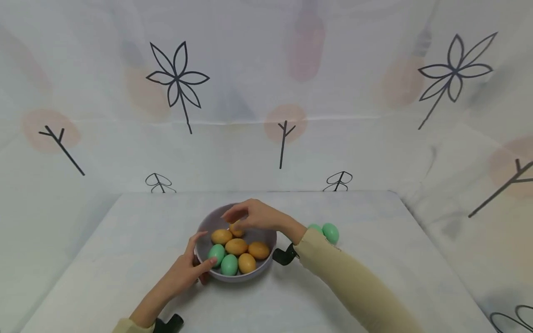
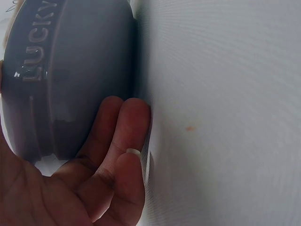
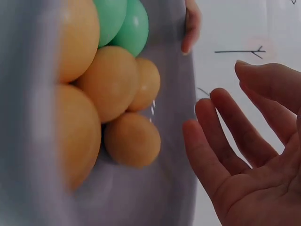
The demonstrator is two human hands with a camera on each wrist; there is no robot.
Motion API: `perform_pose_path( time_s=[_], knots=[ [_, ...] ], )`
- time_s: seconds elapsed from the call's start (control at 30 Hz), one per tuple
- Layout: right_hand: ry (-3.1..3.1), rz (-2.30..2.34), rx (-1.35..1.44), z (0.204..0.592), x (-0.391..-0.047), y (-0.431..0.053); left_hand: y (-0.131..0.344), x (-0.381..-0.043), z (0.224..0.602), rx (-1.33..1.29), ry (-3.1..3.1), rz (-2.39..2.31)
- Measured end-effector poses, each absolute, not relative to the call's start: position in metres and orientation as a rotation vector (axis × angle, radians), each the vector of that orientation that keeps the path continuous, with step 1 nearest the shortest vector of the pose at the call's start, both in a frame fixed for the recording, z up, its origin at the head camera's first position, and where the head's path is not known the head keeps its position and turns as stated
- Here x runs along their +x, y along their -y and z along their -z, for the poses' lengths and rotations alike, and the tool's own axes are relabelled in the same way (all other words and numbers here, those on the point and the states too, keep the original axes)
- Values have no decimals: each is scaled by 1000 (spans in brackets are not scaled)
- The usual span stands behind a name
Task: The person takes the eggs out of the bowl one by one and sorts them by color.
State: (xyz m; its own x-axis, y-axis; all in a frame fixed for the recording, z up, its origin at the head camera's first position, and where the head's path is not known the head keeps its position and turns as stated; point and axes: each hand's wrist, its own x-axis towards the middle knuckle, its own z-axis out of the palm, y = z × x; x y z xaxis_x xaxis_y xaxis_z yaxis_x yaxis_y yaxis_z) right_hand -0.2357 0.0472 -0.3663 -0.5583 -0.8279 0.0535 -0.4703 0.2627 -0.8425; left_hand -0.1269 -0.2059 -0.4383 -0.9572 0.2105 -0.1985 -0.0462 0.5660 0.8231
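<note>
A round grey-purple bowl (image 1: 266,236) with raised lettering on its outer wall stands on the table. Inside lie several orange eggs (image 1: 236,246) and two green eggs (image 1: 229,265). My left hand (image 1: 189,266) grips the bowl's left side, thumb over the rim by a green egg; in the left wrist view its other fingers (image 2: 134,122) bend against the lower wall near the table. Over the far part of the bowl hovers my right hand (image 1: 260,216), fingers spread and loosely bent. The right wrist view shows nothing between those fingers (image 3: 204,150).
Two more green eggs (image 1: 331,233) lie on the white-covered table (image 1: 358,277) right of the bowl, one partly behind my right forearm. A pale cloth (image 1: 233,152) with plant drawings hangs behind and at the sides.
</note>
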Motion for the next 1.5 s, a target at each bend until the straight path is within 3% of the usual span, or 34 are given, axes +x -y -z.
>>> perform_pose_path(
  time_s=[0.5, 1.13, 1.5],
  knots=[
    [-2034, 1047, -1092, 376, -239, 3, 207, -125, 438, 117, -2511, -1356],
    [-2236, 569, -1073, 384, -228, 4, 207, -126, 440, 133, -2525, -1337],
    [-2065, 703, -1030, 388, -228, 4, 206, -126, 439, 122, -2534, -1322]
  ],
)
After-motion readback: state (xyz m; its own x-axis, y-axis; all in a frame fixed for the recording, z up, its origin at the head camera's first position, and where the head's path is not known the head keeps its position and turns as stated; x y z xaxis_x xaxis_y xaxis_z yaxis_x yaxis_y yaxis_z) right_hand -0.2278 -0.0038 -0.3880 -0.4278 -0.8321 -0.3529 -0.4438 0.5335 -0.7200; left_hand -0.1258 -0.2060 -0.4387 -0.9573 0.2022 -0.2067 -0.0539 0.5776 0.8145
